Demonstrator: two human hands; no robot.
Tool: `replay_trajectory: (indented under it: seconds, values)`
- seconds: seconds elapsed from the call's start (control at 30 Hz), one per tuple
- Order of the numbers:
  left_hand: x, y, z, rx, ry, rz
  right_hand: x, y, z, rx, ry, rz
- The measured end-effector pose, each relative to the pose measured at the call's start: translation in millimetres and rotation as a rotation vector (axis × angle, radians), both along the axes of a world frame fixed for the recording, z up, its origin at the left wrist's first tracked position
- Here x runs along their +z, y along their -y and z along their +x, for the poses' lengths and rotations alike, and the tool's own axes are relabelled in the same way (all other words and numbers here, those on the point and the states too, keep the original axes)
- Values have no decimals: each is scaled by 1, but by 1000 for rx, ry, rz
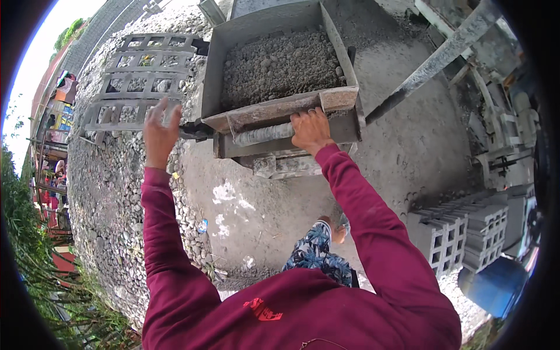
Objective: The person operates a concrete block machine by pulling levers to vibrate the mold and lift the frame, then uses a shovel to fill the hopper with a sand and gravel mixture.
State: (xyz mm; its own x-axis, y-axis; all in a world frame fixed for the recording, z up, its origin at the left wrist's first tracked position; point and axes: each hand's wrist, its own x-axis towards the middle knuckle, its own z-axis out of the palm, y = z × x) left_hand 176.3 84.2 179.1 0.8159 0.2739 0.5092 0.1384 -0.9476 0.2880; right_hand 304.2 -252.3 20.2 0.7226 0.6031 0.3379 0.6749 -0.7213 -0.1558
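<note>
Maroon sleeves reach up from below. Right hand [310,130] curls its fingers over the grey roller bar [263,134] at the near lip of the steel hopper [216,64]. Left hand [159,129] hangs open, fingers spread, beside the hopper's left corner. Hopper holds damp gravel mix [280,64]. Beyond left, empty block moulds [137,81] lie on pebbles. Right, stacked hollow blocks [461,233].

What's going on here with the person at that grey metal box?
A person in a maroon long-sleeved top stands at a grey metal box filled with coarse grey gravelly mix. Their right hand grips the round bar handle at the box's near edge. Their left hand is open, fingers spread, beside a dark lever at the box's left. Grey hollow concrete blocks are stacked at the right.
</note>
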Motion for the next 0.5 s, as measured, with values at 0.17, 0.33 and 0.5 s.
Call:
replay_trajectory:
  seconds: [0.17, 0.33, 0.5]
  values:
    - [-81, 68, 52, -187, -32, 159, 44, -20, -5, -37, -259, -128]
    - [-87, 72, 45, -210, -54, 88, 32, -4, -36, 3, -237, 16]
    - [-107, 66, 57, -255, 20, 112, 3, -5, -27, 37, -35, 28]
